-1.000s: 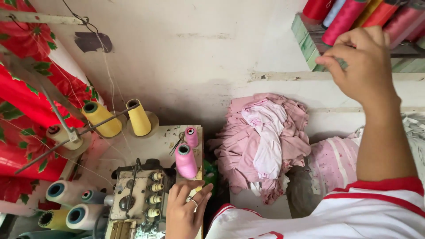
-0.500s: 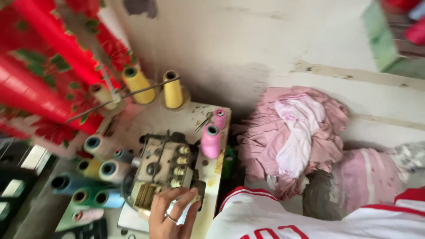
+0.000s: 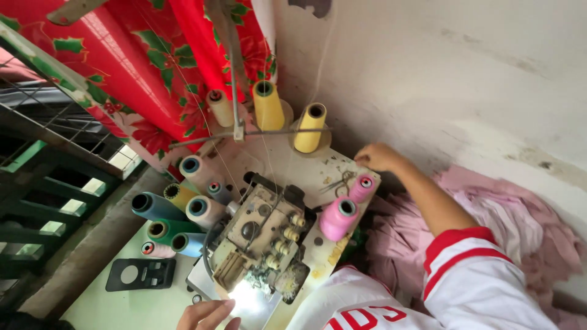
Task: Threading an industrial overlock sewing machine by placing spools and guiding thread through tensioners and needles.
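Right hand: the right hand (image 3: 378, 157) reaches to the far right corner of the machine table (image 3: 153, 305), close to the wall (image 3: 440, 79). Its fingers are curled down onto the tabletop; whether they pinch anything cannot be told.
Nearest things: a small pair of scissors (image 3: 342, 181) lies just beside that hand, and a small pink thread spool (image 3: 362, 188) stands next to the scissors.
Left hand: the left hand (image 3: 208, 315) shows only partly at the bottom edge, at the front of the overlock sewing machine (image 3: 263, 244). The fingers look loosely bent; the view cuts them off, so their grip cannot be told.
Machine: it sits in the middle of the table, worn and grimy, with a row of cream tension knobs (image 3: 286, 235) along its right side.
Pink cone: a larger pink thread cone (image 3: 337, 218) stands just right of the machine, near the small spool.
Yellow cones: two yellow cones (image 3: 269, 105) stand upright at the back under a thin metal thread stand (image 3: 238, 131), with a paler cone (image 3: 220, 107) to their left.
Lying cones: blue, yellow, green and pale cones (image 3: 177, 214) lie heaped left of the machine.
Black plate: a flat black part (image 3: 140, 274) lies on the table's left front.
Cloth: pink fabric (image 3: 501, 208) is piled at the right, under the forearm in a white sleeve with red bands (image 3: 465, 250).
Backdrop: a red flowered curtain (image 3: 153, 67) hangs behind the cones.
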